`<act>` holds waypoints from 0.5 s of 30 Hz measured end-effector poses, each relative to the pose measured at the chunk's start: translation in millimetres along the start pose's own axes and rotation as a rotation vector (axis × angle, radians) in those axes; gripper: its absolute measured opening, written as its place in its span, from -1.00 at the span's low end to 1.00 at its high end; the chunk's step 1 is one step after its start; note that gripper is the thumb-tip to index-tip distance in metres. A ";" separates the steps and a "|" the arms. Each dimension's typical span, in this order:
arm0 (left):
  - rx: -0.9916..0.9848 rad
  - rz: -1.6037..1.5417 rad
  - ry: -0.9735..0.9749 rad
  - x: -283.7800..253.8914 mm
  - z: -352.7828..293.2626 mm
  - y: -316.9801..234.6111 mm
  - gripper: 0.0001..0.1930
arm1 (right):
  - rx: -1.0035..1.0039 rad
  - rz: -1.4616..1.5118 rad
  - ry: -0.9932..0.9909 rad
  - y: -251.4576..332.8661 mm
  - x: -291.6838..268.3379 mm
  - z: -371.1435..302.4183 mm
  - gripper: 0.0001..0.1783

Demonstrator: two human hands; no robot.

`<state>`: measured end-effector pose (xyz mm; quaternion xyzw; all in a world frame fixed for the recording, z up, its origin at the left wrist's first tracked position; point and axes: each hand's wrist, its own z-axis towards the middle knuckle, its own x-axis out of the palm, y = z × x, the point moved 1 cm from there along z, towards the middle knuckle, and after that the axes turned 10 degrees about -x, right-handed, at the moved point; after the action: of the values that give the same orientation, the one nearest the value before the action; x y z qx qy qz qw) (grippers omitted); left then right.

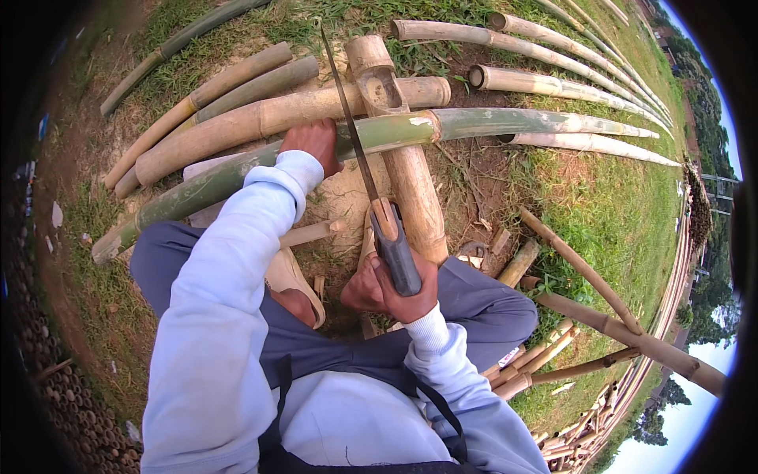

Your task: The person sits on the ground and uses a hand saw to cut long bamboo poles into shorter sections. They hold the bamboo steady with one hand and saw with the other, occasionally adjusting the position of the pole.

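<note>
While left fingers clasp green bamboo, saw crosses just right.

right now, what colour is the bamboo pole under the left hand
The bamboo pole is mostly green with pale patches, best seen in the head view.

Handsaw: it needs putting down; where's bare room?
Free: grass between the lowest whitish bamboo pole and slanting pole; ground between the left sleeve and stacked bamboo. Crowded: beside the left hand, where the green bamboo pole crosses the notched post.
</note>
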<state>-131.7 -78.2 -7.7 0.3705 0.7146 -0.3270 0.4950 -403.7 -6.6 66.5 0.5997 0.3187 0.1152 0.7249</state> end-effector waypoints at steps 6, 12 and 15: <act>0.036 0.026 -0.012 3.3 4.5 9.5 -0.35 | 0.079 0.055 -0.022 14.1 -0.6 -26.5 -0.75; 0.012 -0.013 0.042 -1.7 -1.8 18.0 -0.36 | 0.187 -0.163 0.111 71.4 -45.8 -116.8 -0.74; -0.002 -0.031 0.106 -3.8 -2.1 9.5 -0.38 | 0.145 -0.067 0.028 40.7 -26.9 -77.3 -0.79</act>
<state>-123.7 -72.3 -4.5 0.3757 0.7459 -0.3138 0.4516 -462.1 50.6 107.6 0.6378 0.3562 0.0760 0.6787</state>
